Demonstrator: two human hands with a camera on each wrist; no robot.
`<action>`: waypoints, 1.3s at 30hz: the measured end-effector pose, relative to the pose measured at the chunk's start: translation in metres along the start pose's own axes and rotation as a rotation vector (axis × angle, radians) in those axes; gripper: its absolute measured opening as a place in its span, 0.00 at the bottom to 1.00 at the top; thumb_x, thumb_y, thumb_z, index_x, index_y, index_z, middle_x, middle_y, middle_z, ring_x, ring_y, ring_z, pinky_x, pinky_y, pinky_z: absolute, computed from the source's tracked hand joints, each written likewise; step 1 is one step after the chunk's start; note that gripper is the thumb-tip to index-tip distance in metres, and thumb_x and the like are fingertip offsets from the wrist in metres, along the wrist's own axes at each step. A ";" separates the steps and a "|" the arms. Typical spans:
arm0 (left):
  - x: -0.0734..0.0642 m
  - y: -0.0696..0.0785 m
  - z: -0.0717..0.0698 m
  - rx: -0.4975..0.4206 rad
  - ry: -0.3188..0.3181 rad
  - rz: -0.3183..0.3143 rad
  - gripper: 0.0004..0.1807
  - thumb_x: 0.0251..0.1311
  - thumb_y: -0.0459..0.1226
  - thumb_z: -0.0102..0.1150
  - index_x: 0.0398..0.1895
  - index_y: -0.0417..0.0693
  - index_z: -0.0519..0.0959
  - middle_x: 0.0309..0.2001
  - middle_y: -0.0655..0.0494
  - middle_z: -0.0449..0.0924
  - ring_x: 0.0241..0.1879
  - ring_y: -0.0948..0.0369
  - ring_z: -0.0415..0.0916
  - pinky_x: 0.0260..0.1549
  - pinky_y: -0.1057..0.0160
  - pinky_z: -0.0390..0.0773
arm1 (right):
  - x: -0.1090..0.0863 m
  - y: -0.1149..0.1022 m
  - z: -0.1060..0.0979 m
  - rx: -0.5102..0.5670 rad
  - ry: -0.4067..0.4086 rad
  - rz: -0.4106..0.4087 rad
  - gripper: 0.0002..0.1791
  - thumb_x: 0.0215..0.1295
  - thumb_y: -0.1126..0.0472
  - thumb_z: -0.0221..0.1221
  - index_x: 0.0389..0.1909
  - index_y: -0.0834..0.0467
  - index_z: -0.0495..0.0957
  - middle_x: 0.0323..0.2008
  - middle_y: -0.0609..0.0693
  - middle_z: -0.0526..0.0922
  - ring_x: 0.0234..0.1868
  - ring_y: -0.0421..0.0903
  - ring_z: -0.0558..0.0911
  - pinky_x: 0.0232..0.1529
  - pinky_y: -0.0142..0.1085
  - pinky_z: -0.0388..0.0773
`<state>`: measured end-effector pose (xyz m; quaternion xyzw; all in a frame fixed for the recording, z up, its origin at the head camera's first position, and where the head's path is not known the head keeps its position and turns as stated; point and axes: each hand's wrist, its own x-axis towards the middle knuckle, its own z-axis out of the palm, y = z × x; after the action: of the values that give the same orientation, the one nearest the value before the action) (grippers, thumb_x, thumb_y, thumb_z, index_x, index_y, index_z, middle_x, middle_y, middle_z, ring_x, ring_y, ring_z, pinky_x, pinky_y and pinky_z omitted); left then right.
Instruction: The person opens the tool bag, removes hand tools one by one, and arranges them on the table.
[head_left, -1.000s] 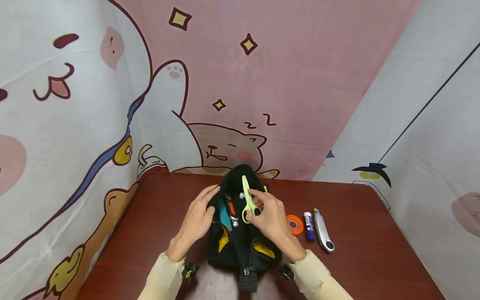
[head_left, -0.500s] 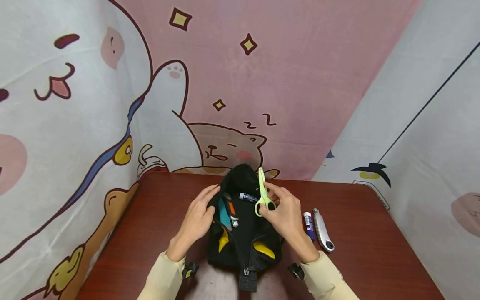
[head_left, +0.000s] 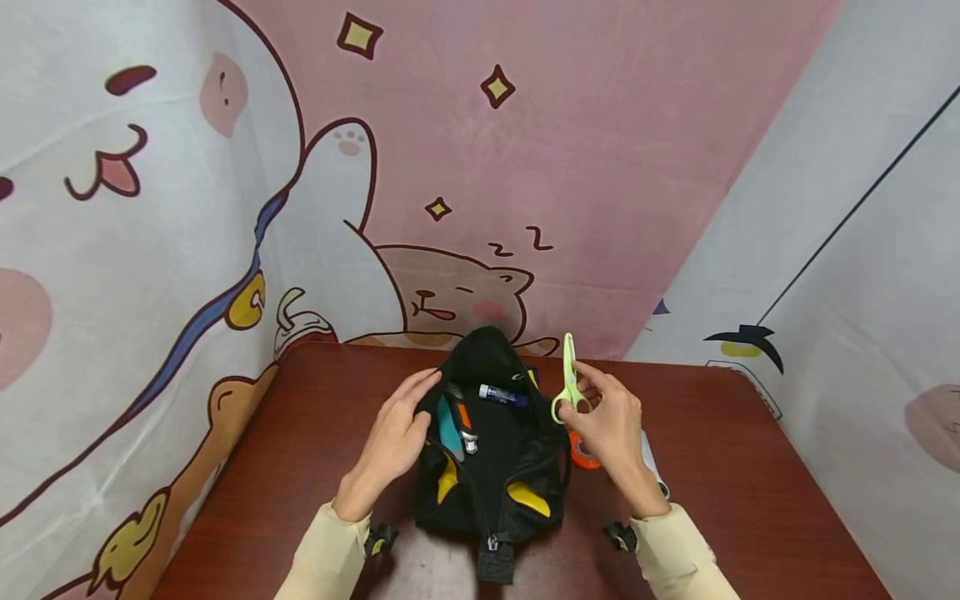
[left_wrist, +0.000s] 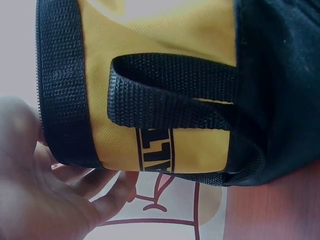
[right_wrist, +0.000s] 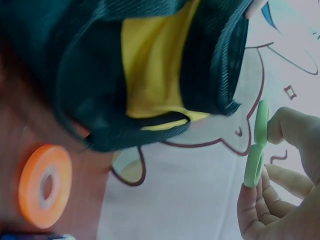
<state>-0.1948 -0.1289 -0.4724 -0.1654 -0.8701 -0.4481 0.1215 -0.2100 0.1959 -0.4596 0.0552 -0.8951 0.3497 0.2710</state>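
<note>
My right hand (head_left: 611,421) pinches a pair of light green scissors (head_left: 567,379) by the handles, blades up, just right of the bag. In the right wrist view the finger loops (right_wrist: 254,165) show between thumb and fingers. My left hand (head_left: 393,437) holds the left rim of the open black-and-yellow tool bag (head_left: 487,500); in the left wrist view its fingers (left_wrist: 112,197) lie against the bag's edge. Inside the bag lie a dark blue glue stick (head_left: 502,396), a teal piece (head_left: 448,429) and an orange-and-metal tool (head_left: 467,425).
An orange tape roll (head_left: 583,452) lies right of the bag, partly behind my right hand. A silver utility knife (head_left: 651,458) shows past the wrist. A blue item (right_wrist: 37,236) sits beside the roll. The brown tabletop (head_left: 300,467) ends at a printed cloth backdrop (head_left: 585,167).
My right hand has carried the scissors from over the bag's opening to its right side, uncovering the glue stick inside and covering the one on the table. The left hand has stayed put.
</note>
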 end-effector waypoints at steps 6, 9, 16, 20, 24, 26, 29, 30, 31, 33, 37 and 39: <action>0.000 -0.001 0.000 -0.001 0.002 -0.007 0.32 0.73 0.24 0.51 0.80 0.41 0.75 0.80 0.48 0.72 0.60 0.47 0.77 0.38 0.56 0.74 | -0.003 0.017 -0.008 -0.039 -0.016 0.004 0.32 0.52 0.67 0.77 0.63 0.61 0.89 0.36 0.53 0.86 0.34 0.53 0.85 0.36 0.41 0.79; 0.000 -0.002 0.001 0.001 0.008 0.004 0.33 0.72 0.24 0.51 0.80 0.40 0.75 0.80 0.46 0.71 0.60 0.46 0.77 0.40 0.55 0.75 | -0.005 0.027 -0.014 -0.062 -0.015 0.009 0.32 0.52 0.67 0.77 0.63 0.61 0.89 0.36 0.53 0.86 0.34 0.52 0.85 0.35 0.42 0.80; 0.000 -0.002 0.002 0.002 0.007 0.012 0.33 0.71 0.24 0.51 0.80 0.40 0.74 0.80 0.46 0.71 0.60 0.46 0.77 0.49 0.48 0.75 | -0.011 0.046 -0.029 -0.106 -0.012 0.029 0.31 0.54 0.67 0.75 0.64 0.61 0.88 0.37 0.54 0.87 0.36 0.54 0.86 0.36 0.42 0.78; 0.000 -0.001 0.000 -0.008 -0.002 0.002 0.33 0.72 0.24 0.50 0.80 0.41 0.75 0.80 0.46 0.71 0.61 0.46 0.76 0.52 0.47 0.75 | -0.017 0.056 -0.037 -0.122 -0.014 0.029 0.31 0.54 0.67 0.77 0.63 0.62 0.88 0.37 0.54 0.87 0.37 0.56 0.86 0.38 0.46 0.77; 0.001 0.000 -0.001 -0.016 -0.010 -0.008 0.33 0.72 0.25 0.50 0.81 0.41 0.75 0.80 0.47 0.71 0.62 0.46 0.76 0.54 0.46 0.75 | -0.021 0.068 -0.044 -0.157 0.000 0.034 0.32 0.52 0.68 0.78 0.62 0.63 0.88 0.36 0.54 0.87 0.36 0.54 0.86 0.37 0.45 0.76; 0.001 0.000 -0.001 -0.018 -0.011 -0.010 0.33 0.73 0.25 0.50 0.81 0.41 0.75 0.80 0.47 0.71 0.62 0.46 0.76 0.54 0.46 0.75 | -0.023 0.075 -0.048 -0.179 0.005 0.038 0.31 0.51 0.68 0.77 0.61 0.64 0.88 0.36 0.53 0.87 0.34 0.52 0.85 0.36 0.43 0.75; 0.001 0.000 -0.001 -0.013 -0.011 -0.008 0.33 0.72 0.25 0.50 0.81 0.41 0.74 0.81 0.48 0.71 0.63 0.46 0.76 0.54 0.46 0.75 | -0.025 0.086 -0.054 -0.202 0.011 0.043 0.31 0.51 0.68 0.77 0.60 0.64 0.88 0.35 0.53 0.87 0.32 0.50 0.85 0.36 0.42 0.74; 0.001 -0.001 -0.001 -0.010 -0.010 -0.005 0.33 0.72 0.25 0.50 0.81 0.41 0.74 0.81 0.48 0.71 0.62 0.46 0.76 0.53 0.46 0.75 | -0.026 0.090 -0.056 -0.207 0.012 0.045 0.31 0.50 0.68 0.77 0.60 0.64 0.88 0.35 0.53 0.87 0.32 0.50 0.85 0.36 0.43 0.74; 0.001 -0.001 -0.001 -0.009 -0.010 -0.004 0.33 0.72 0.25 0.50 0.81 0.41 0.74 0.81 0.48 0.71 0.62 0.47 0.76 0.53 0.46 0.75 | -0.027 0.093 -0.058 -0.210 0.011 0.052 0.31 0.50 0.69 0.77 0.61 0.65 0.88 0.35 0.53 0.87 0.32 0.51 0.85 0.36 0.44 0.73; 0.001 -0.001 -0.001 -0.007 -0.009 -0.003 0.33 0.72 0.25 0.50 0.81 0.41 0.74 0.80 0.48 0.71 0.62 0.47 0.76 0.53 0.47 0.75 | -0.029 0.101 -0.061 -0.222 0.006 0.065 0.32 0.50 0.69 0.77 0.61 0.65 0.88 0.35 0.54 0.87 0.33 0.53 0.86 0.37 0.45 0.73; 0.000 -0.001 -0.001 -0.009 -0.010 -0.007 0.33 0.72 0.26 0.50 0.81 0.41 0.74 0.81 0.48 0.71 0.62 0.47 0.76 0.51 0.48 0.75 | -0.035 0.119 -0.068 -0.245 -0.013 0.097 0.33 0.50 0.69 0.77 0.62 0.65 0.87 0.36 0.55 0.88 0.34 0.56 0.87 0.37 0.46 0.74; 0.000 -0.001 -0.001 -0.009 -0.012 -0.010 0.33 0.72 0.26 0.50 0.81 0.41 0.74 0.81 0.49 0.71 0.62 0.48 0.76 0.50 0.49 0.75 | -0.038 0.128 -0.071 -0.258 -0.023 0.110 0.33 0.50 0.69 0.76 0.62 0.66 0.87 0.36 0.56 0.88 0.35 0.57 0.88 0.38 0.47 0.74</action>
<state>-0.1950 -0.1301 -0.4728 -0.1642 -0.8696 -0.4517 0.1133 -0.1831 0.3343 -0.5126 -0.0253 -0.9373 0.2453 0.2461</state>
